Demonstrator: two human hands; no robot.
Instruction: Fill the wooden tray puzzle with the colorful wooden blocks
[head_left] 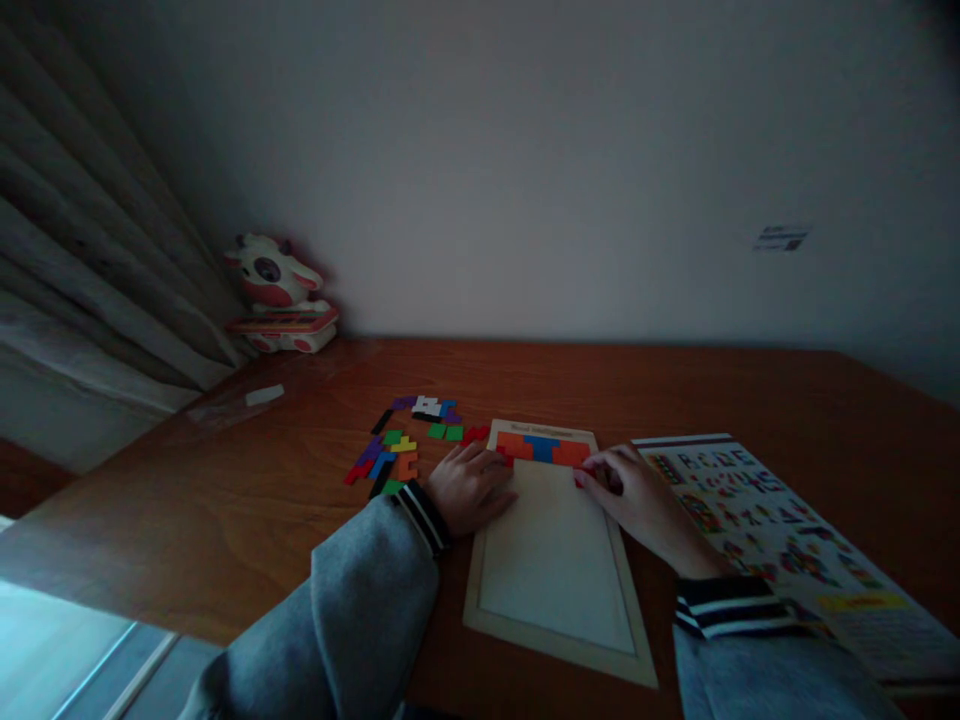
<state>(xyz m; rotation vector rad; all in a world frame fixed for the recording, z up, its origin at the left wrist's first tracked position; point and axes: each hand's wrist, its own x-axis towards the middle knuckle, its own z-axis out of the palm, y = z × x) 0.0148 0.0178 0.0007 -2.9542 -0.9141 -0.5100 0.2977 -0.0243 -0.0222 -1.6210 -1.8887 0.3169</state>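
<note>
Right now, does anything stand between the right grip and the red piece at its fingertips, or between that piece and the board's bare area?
Nothing visible does: the right grip is at the red piece, beside the bare area of the board. The left grip is off to the side, over its left edge.

The person wore a grey long-sleeved top [367,590], its fabric plain and softly creased. Each sleeve ended in a black cuff [424,517] crossed by thin white stripes. The hands were bare, with no gloves, and the sleeves looked loose and roomy along the forearms.
</note>
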